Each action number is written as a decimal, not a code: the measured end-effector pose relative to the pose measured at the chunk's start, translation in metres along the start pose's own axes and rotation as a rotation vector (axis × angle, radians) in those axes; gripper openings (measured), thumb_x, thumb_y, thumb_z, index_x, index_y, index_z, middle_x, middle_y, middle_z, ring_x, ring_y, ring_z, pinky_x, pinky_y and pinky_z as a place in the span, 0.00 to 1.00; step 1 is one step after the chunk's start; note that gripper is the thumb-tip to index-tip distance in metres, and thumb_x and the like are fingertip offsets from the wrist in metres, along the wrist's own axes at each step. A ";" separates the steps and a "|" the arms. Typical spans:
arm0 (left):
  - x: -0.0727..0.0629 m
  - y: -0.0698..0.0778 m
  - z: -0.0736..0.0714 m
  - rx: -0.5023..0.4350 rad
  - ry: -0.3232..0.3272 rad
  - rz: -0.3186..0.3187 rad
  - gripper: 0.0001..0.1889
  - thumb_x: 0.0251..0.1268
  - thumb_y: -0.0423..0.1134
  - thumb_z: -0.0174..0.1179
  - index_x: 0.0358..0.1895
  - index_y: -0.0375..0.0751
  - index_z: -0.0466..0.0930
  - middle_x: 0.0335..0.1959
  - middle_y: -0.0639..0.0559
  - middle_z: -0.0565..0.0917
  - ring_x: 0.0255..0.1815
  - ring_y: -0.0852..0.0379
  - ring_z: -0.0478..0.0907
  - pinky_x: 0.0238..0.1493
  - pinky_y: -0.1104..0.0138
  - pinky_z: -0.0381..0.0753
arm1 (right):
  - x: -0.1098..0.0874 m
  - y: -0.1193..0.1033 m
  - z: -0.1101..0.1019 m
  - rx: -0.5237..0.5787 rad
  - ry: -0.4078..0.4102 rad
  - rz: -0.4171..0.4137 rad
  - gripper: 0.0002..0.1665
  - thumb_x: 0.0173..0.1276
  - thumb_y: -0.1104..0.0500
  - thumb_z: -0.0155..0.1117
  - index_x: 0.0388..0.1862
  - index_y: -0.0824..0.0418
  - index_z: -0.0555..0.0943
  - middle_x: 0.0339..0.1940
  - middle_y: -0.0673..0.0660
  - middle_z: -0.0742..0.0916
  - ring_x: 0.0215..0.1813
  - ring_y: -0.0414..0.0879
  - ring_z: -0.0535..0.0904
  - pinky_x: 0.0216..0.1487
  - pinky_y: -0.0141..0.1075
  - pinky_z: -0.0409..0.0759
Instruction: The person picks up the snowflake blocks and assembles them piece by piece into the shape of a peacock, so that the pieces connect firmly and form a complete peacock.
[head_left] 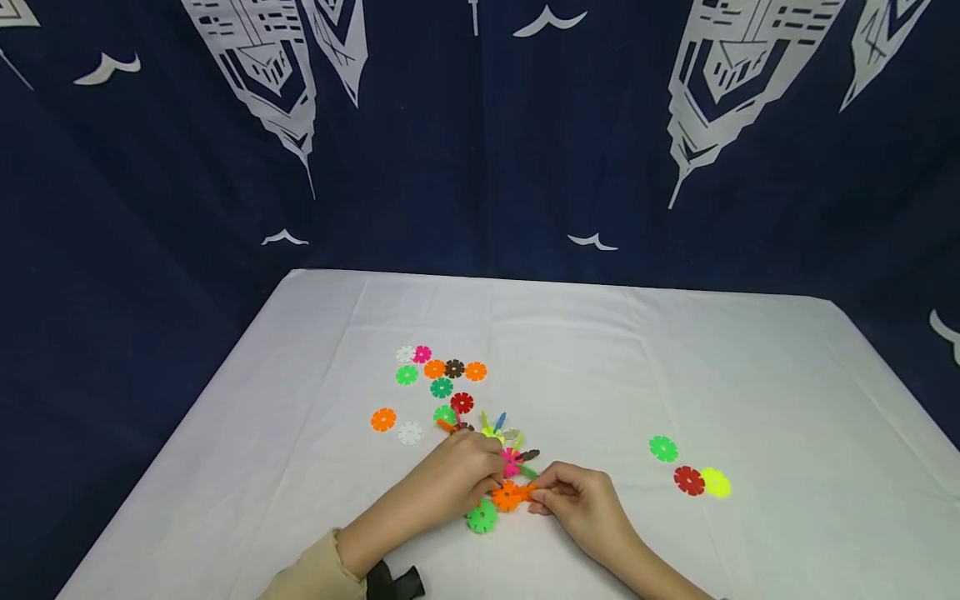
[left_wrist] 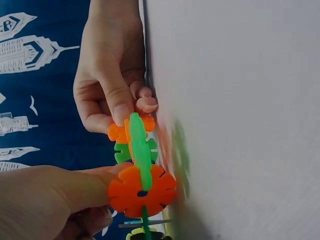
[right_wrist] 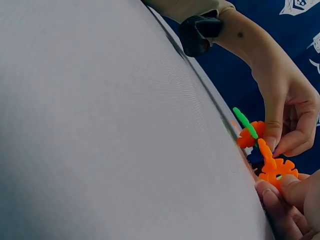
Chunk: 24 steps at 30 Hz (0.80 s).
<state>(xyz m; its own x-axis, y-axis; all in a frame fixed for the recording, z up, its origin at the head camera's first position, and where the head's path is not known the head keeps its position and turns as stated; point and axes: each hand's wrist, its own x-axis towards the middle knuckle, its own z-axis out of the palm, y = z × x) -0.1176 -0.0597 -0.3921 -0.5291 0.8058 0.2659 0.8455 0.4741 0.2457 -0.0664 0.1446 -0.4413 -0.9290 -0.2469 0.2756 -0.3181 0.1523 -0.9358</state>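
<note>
A chain of interlocked notched plastic discs (head_left: 511, 461) in pink, green, orange and other colours lies in front of the person, partly hidden by the left hand. The left hand (head_left: 463, 471) grips the chain beside an orange disc (left_wrist: 142, 192). At its near end, the right hand (head_left: 588, 508) pinches another orange disc (right_wrist: 278, 171) between thumb and fingers. A green disc (head_left: 482, 517) joins the chain close to both hands. In the left wrist view, a green disc (left_wrist: 141, 155) stands edge-on between the two orange ones.
Loose notched discs lie on the white-covered table (head_left: 787, 392): several beyond the left hand, including an orange disc (head_left: 383, 419) and a white disc (head_left: 409, 432). At the right lie a green disc (head_left: 663, 448), a red disc (head_left: 688, 481) and a yellow disc (head_left: 717, 482). A dark patterned curtain (head_left: 480, 167) hangs behind.
</note>
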 end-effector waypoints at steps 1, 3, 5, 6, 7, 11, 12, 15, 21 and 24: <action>0.000 0.000 0.000 0.002 -0.002 -0.004 0.12 0.50 0.31 0.70 0.18 0.47 0.78 0.18 0.65 0.65 0.22 0.67 0.63 0.33 0.74 0.66 | 0.000 -0.001 0.000 -0.008 0.007 0.009 0.05 0.57 0.77 0.63 0.29 0.70 0.80 0.27 0.60 0.85 0.29 0.48 0.84 0.30 0.38 0.82; 0.001 0.001 -0.002 0.010 -0.007 -0.013 0.12 0.50 0.31 0.70 0.17 0.47 0.78 0.18 0.64 0.65 0.22 0.66 0.63 0.32 0.74 0.65 | 0.001 -0.003 0.000 -0.034 0.032 0.027 0.06 0.57 0.77 0.63 0.30 0.69 0.81 0.28 0.59 0.85 0.29 0.46 0.84 0.30 0.36 0.82; 0.001 0.003 -0.003 0.030 -0.005 -0.023 0.11 0.51 0.33 0.70 0.18 0.48 0.79 0.18 0.64 0.64 0.22 0.66 0.63 0.31 0.75 0.64 | 0.002 -0.004 -0.001 -0.068 0.062 0.045 0.08 0.56 0.78 0.63 0.31 0.69 0.81 0.29 0.58 0.85 0.29 0.45 0.84 0.30 0.35 0.82; 0.002 0.004 -0.004 0.043 -0.003 -0.029 0.10 0.51 0.33 0.70 0.18 0.48 0.80 0.18 0.64 0.64 0.22 0.65 0.63 0.30 0.75 0.63 | 0.002 -0.004 -0.002 -0.090 0.071 0.041 0.09 0.56 0.79 0.63 0.32 0.68 0.82 0.29 0.58 0.85 0.29 0.45 0.84 0.30 0.35 0.82; 0.002 0.005 -0.004 0.058 0.001 -0.033 0.10 0.51 0.34 0.70 0.18 0.48 0.80 0.18 0.64 0.64 0.22 0.65 0.63 0.29 0.75 0.63 | 0.002 -0.005 -0.003 -0.105 0.080 0.043 0.11 0.55 0.80 0.63 0.33 0.68 0.82 0.29 0.57 0.85 0.29 0.44 0.84 0.31 0.34 0.82; 0.002 0.009 -0.004 0.092 0.028 -0.068 0.06 0.50 0.36 0.70 0.20 0.48 0.84 0.18 0.63 0.67 0.23 0.64 0.65 0.29 0.74 0.64 | 0.004 -0.008 -0.014 -0.204 0.093 0.020 0.11 0.56 0.78 0.63 0.34 0.66 0.83 0.30 0.55 0.85 0.28 0.42 0.83 0.29 0.33 0.82; 0.002 0.009 -0.004 0.090 0.037 -0.081 0.06 0.49 0.36 0.71 0.21 0.48 0.84 0.19 0.63 0.69 0.24 0.64 0.66 0.29 0.74 0.65 | 0.005 -0.010 -0.020 -0.249 0.097 0.011 0.11 0.56 0.77 0.65 0.34 0.65 0.84 0.30 0.54 0.85 0.26 0.41 0.82 0.29 0.33 0.82; 0.002 0.009 0.000 0.075 0.068 -0.112 0.05 0.49 0.36 0.71 0.22 0.48 0.85 0.21 0.63 0.72 0.26 0.63 0.67 0.31 0.73 0.66 | 0.006 -0.016 -0.049 -0.444 0.126 -0.006 0.10 0.55 0.73 0.68 0.34 0.61 0.84 0.27 0.49 0.85 0.23 0.39 0.78 0.25 0.31 0.79; 0.014 0.009 0.010 0.069 0.134 -0.178 0.07 0.49 0.35 0.70 0.19 0.49 0.82 0.18 0.64 0.72 0.23 0.65 0.68 0.27 0.73 0.65 | 0.005 -0.017 -0.116 -0.886 0.089 0.115 0.13 0.55 0.67 0.71 0.41 0.65 0.82 0.33 0.55 0.82 0.32 0.49 0.77 0.33 0.42 0.78; 0.028 0.013 0.016 0.088 0.179 -0.226 0.14 0.49 0.33 0.67 0.13 0.50 0.74 0.12 0.64 0.67 0.17 0.65 0.65 0.25 0.72 0.64 | 0.004 -0.013 -0.134 -0.943 0.049 0.215 0.17 0.54 0.65 0.71 0.43 0.68 0.80 0.35 0.59 0.78 0.35 0.52 0.75 0.35 0.47 0.76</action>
<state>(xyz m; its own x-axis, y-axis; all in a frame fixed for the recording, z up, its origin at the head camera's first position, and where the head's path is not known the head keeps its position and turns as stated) -0.1200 -0.0257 -0.3963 -0.7026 0.6044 0.3756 0.7033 0.6701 0.2374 -0.0914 0.2697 -0.3983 -0.9851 -0.0871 0.1486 -0.1418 0.9001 -0.4119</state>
